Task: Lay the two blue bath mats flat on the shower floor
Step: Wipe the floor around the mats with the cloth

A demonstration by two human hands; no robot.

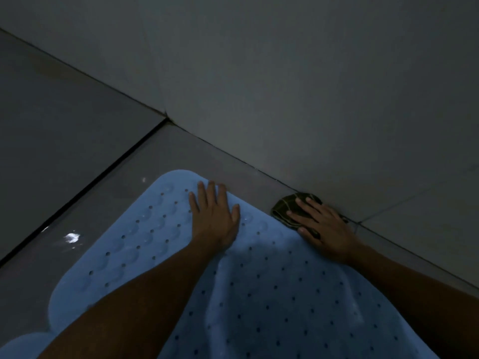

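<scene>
A grey tiled wall (285, 73) fills the upper right of the frame, meeting the grey tiled shower floor (64, 141) along a diagonal seam that runs from upper left to lower right. A blue perforated bath mat (259, 294) covers the lower middle of the frame, mostly flat on the floor, with a few low ripples toward the lower right. The rounded edge of a second blue mat (20, 345) shows in the lower left corner. The left hand (213, 216) lies flat on the mat's upper end, fingers straight and slightly spread. The right hand (321, 226) rests with fingers extended on a small dark olive folded cloth (285, 206) by the wall, just beside the mat's edge.
</scene>
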